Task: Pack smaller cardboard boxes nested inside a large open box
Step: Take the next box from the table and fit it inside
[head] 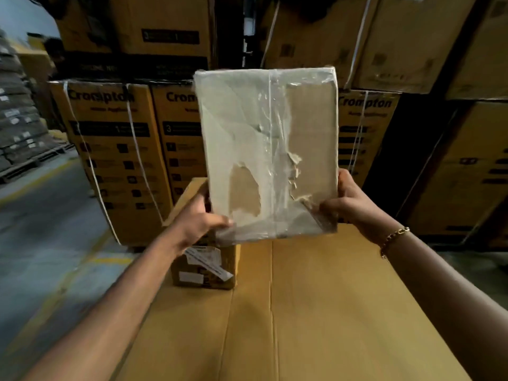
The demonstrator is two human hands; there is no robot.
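Note:
I hold a small cardboard box upright in front of me, its face covered in torn pale paper and clear tape. My left hand grips its lower left corner and my right hand grips its lower right edge. Below it lies a broad brown cardboard surface with a centre seam, the flaps of a large box. Another small brown box with white labels stands at the left, just under my left hand.
Tall stacks of yellow strapped cartons rise straight ahead and to the right. A grey concrete floor with yellow lines runs along the left, with pallets of flat stock beyond.

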